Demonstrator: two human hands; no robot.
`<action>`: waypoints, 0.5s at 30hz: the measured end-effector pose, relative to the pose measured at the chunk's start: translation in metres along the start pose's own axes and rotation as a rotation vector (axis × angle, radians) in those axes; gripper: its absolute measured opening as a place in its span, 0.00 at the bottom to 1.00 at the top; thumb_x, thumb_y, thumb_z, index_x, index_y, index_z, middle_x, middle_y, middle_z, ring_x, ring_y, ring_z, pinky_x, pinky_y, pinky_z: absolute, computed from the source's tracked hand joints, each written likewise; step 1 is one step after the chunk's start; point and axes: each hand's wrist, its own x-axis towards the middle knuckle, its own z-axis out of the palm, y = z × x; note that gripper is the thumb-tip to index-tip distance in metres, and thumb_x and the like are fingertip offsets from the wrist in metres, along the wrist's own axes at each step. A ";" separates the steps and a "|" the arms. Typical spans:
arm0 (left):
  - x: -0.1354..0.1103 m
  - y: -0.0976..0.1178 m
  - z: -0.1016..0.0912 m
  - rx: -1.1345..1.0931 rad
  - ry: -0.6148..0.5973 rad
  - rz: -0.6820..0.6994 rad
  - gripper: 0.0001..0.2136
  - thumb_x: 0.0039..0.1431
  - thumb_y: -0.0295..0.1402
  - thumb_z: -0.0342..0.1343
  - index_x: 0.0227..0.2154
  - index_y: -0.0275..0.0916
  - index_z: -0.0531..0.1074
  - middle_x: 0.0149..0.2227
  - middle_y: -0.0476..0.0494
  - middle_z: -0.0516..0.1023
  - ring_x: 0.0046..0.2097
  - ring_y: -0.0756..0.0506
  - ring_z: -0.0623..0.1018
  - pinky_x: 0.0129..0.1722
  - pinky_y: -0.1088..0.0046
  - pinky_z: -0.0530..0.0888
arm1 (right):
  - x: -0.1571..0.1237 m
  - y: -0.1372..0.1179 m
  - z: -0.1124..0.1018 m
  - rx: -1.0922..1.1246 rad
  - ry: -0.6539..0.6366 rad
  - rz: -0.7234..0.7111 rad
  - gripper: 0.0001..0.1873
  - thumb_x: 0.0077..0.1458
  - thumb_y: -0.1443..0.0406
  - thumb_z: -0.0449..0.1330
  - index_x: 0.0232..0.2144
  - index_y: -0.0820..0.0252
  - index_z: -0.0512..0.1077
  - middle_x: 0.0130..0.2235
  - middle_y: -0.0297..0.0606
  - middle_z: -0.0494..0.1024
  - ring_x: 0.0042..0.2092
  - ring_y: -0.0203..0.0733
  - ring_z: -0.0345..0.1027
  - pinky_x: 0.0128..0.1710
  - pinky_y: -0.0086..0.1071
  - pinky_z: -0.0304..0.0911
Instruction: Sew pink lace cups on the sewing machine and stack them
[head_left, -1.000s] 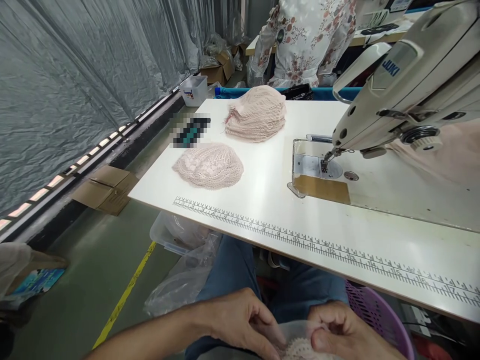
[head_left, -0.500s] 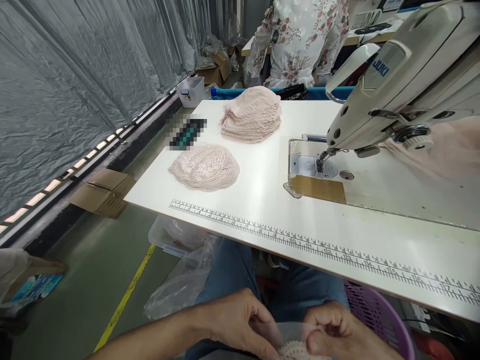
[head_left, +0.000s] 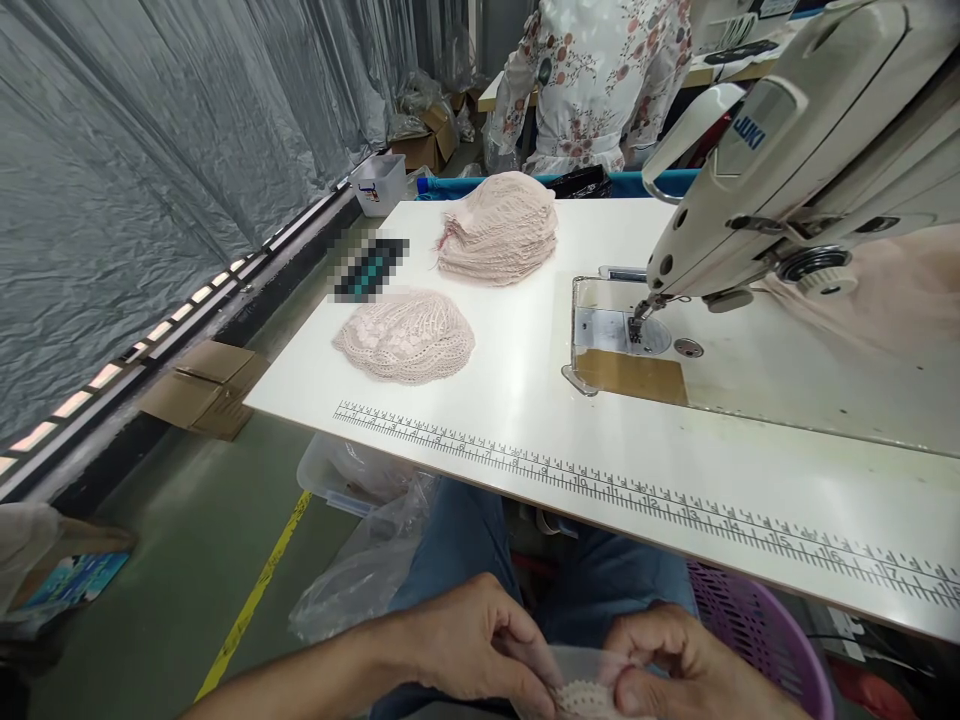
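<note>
Between five and six o'clock, over the blue-trousered lap (head_left: 466, 545), the left hand (head_left: 480, 640) and right hand (head_left: 679, 665) pinch a sheer, lace-trimmed pale fabric piece (head_left: 586, 697), seemingly to keep it spread, while a rounded pale-pink fabric stack (head_left: 501, 232) sits at twelve.

Free lane on table (head_left: 510, 370) along ruler (head_left: 581, 482) and up between lace (head_left: 405, 338) and machine (head_left: 810, 150), but table's front edge blocks left hand (head_left: 480, 650) and right hand (head_left: 682, 665), stack (head_left: 499, 230) narrows the far end, machine shuts off the right, basket (head_left: 739, 620) flanks right hand's outer side.
</note>
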 end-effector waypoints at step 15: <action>-0.005 0.004 0.000 0.071 -0.009 0.014 0.21 0.40 0.47 0.69 0.35 0.36 0.83 0.28 0.47 0.81 0.30 0.50 0.75 0.33 0.79 0.70 | -0.004 -0.015 0.013 -0.036 -0.041 0.085 0.20 0.42 0.47 0.70 0.25 0.57 0.79 0.27 0.30 0.69 0.31 0.37 0.62 0.31 0.27 0.57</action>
